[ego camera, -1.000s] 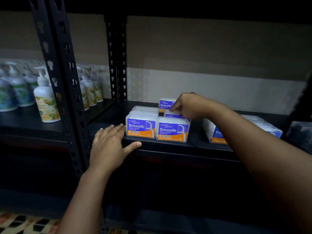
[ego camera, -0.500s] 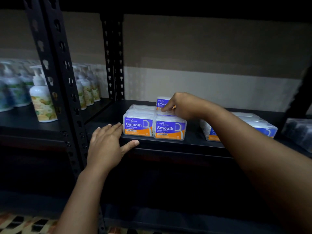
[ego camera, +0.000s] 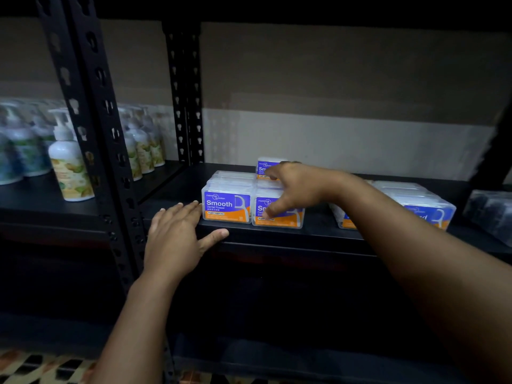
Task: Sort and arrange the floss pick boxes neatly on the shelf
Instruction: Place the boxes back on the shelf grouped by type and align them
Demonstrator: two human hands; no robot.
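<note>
- Floss pick boxes [ego camera: 227, 203] in two side-by-side rows near the front edge of the black shelf [ego camera: 277, 234], purple and orange "Smooth" labels facing out.
- Front right box [ego camera: 277, 216] touching the left one, label partly hidden behind a thumb.
- One more box [ego camera: 266, 167] farther back in the right row, label facing out; lifted or resting, cannot tell.
- Second group of clear boxes [ego camera: 426, 209] to the right, well apart from the first, partly hidden by the forearm.
- Right hand [ego camera: 293, 187] spread wide over the right row: thumb down on the front box's label, fingers [ego camera: 273, 173] reaching to the rear box; nothing gripped.
- Left hand [ego camera: 177, 236] flat and open on the shelf edge, fingertips just beside the front left box, thumb along the shelf lip; holding nothing.
- Pump bottles [ego camera: 69, 164] on the neighbouring shelf to the left, beyond the perforated black upright [ego camera: 94, 128].
- Dark wrapped bundle [ego camera: 490, 214] at far right, blurred.
</note>
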